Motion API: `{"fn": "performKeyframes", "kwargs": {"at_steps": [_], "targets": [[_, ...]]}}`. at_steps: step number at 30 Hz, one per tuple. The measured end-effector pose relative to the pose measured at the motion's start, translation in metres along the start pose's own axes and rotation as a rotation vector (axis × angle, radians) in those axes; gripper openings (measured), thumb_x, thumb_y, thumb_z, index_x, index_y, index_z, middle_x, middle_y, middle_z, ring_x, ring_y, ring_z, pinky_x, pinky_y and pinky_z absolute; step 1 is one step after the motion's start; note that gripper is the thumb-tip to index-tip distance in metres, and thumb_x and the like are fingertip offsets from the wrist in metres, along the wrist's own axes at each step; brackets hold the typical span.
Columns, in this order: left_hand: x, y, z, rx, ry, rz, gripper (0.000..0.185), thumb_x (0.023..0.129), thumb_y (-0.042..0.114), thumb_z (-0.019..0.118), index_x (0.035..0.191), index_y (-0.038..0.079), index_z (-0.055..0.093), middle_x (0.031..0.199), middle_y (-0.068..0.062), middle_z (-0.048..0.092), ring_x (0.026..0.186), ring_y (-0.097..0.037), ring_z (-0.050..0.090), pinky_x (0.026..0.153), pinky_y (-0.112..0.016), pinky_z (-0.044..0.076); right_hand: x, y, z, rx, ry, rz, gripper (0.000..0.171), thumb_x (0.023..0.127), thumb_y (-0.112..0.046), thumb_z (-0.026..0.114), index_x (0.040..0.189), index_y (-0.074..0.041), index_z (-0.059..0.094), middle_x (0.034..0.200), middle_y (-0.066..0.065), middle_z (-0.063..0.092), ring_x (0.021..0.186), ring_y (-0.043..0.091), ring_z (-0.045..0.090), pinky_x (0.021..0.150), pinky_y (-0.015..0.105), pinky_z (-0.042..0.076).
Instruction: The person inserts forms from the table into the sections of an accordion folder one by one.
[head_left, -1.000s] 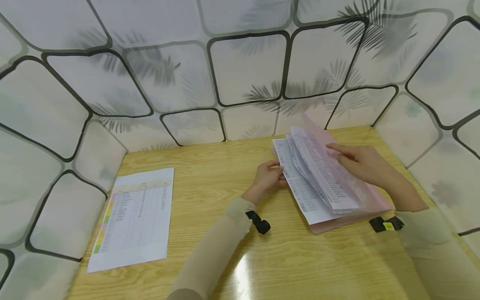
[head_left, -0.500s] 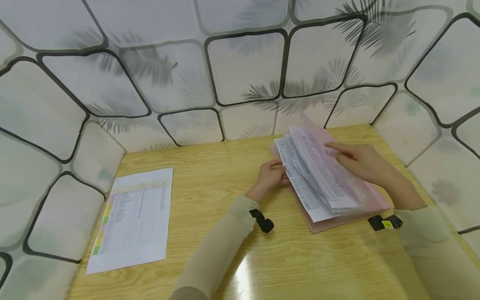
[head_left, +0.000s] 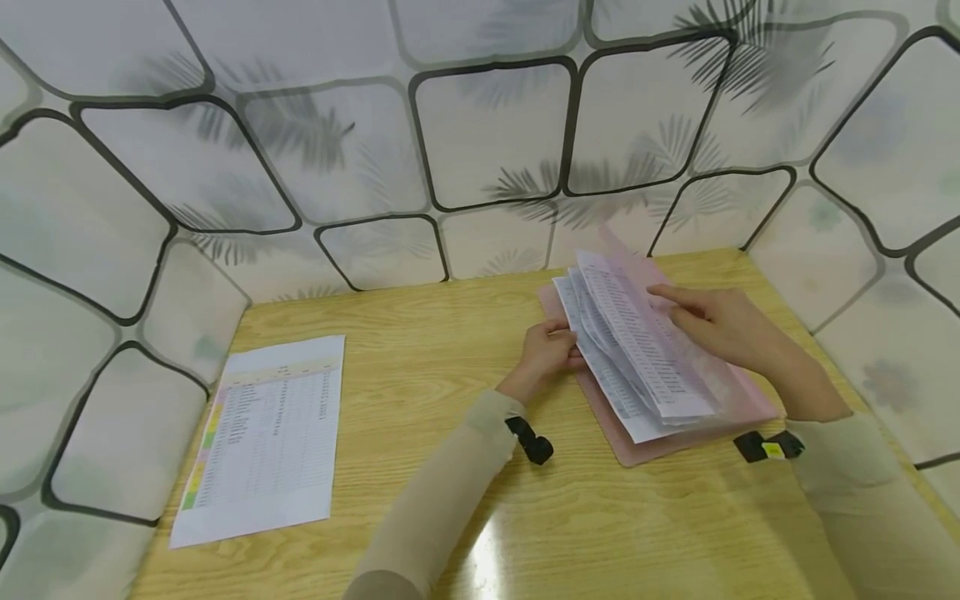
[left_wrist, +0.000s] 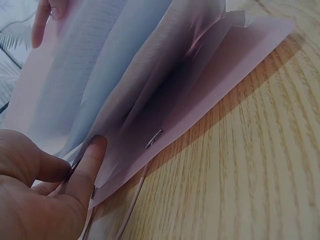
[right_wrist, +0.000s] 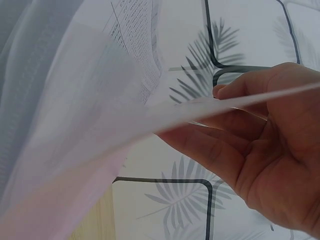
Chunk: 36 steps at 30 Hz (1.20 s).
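Observation:
A pink folder (head_left: 633,452) with printed sheets (head_left: 648,350) lies at the right of the table, its pages fanned and its translucent cover (head_left: 738,396) raised. My left hand (head_left: 543,354) pinches the left edge of the pages between thumb and fingers, over the folder's back cover. In the left wrist view, a thin pink cord (left_wrist: 134,202) hangs from the folder near a small metal fastener (left_wrist: 154,138). My right hand (head_left: 731,329) holds the raised cover at the right, index finger extended along it. The cover's edge crosses in front of that hand in the right wrist view.
A single printed sheet (head_left: 262,450) with coloured marks down its left edge lies at the table's left. The wooden table (head_left: 420,367) meets patterned walls (head_left: 495,133) at the back and both sides.
My left hand has shifted slightly right, taking the lower pages' left edge with it, so more of the pink back cover shows. The right hand stays nearly still.

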<state>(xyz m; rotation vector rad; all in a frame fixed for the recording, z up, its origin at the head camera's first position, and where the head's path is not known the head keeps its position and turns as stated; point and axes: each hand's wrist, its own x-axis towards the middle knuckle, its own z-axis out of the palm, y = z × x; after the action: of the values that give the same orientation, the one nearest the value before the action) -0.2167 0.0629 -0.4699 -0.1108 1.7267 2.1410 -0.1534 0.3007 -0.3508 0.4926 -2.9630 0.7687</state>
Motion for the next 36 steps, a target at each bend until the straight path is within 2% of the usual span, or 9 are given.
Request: {"fn": "performKeyframes", "kwargs": {"at_steps": [7, 24, 32, 36], "targets": [[0.000, 0.001, 0.003, 0.001, 0.001, -0.017, 0.030, 0.102, -0.004, 0.055, 0.130, -0.007, 0.066, 0.100, -0.025, 0.078, 0.066, -0.012, 0.070, 0.070, -0.033, 0.067, 0.000, 0.000, 0.001, -0.001, 0.016, -0.001, 0.042, 0.108, -0.017, 0.056, 0.149, -0.012, 0.061, 0.059, -0.008, 0.032, 0.047, 0.004, 0.028, 0.046, 0.025, 0.032], [0.003, -0.003, 0.010, 0.003, 0.007, 0.013, 0.031, 0.099, -0.008, 0.055, 0.127, -0.009, 0.068, 0.085, -0.019, 0.076, 0.060, -0.012, 0.069, 0.071, -0.038, 0.067, -0.001, -0.002, 0.000, -0.007, 0.017, 0.013, 0.041, 0.108, -0.017, 0.056, 0.148, -0.013, 0.062, 0.059, -0.007, 0.033, 0.046, 0.003, 0.027, 0.044, 0.024, 0.031], [0.002, -0.004, 0.012, 0.020, -0.007, 0.012, 0.033, 0.100, -0.007, 0.055, 0.132, -0.009, 0.065, 0.100, -0.025, 0.077, 0.064, -0.013, 0.071, 0.072, -0.036, 0.067, -0.002, -0.002, 0.000, 0.010, 0.030, -0.013, 0.041, 0.107, -0.014, 0.057, 0.148, -0.011, 0.062, 0.058, -0.010, 0.030, 0.046, 0.002, 0.026, 0.044, 0.023, 0.030], [0.003, -0.005, 0.012, 0.008, -0.002, -0.003, 0.031, 0.101, -0.003, 0.058, 0.130, -0.007, 0.067, 0.102, -0.027, 0.077, 0.063, -0.013, 0.072, 0.072, -0.037, 0.067, -0.002, -0.001, 0.000, 0.005, 0.026, -0.003, 0.041, 0.108, -0.015, 0.057, 0.148, -0.010, 0.062, 0.058, -0.009, 0.031, 0.046, 0.002, 0.027, 0.044, 0.024, 0.031]]}}
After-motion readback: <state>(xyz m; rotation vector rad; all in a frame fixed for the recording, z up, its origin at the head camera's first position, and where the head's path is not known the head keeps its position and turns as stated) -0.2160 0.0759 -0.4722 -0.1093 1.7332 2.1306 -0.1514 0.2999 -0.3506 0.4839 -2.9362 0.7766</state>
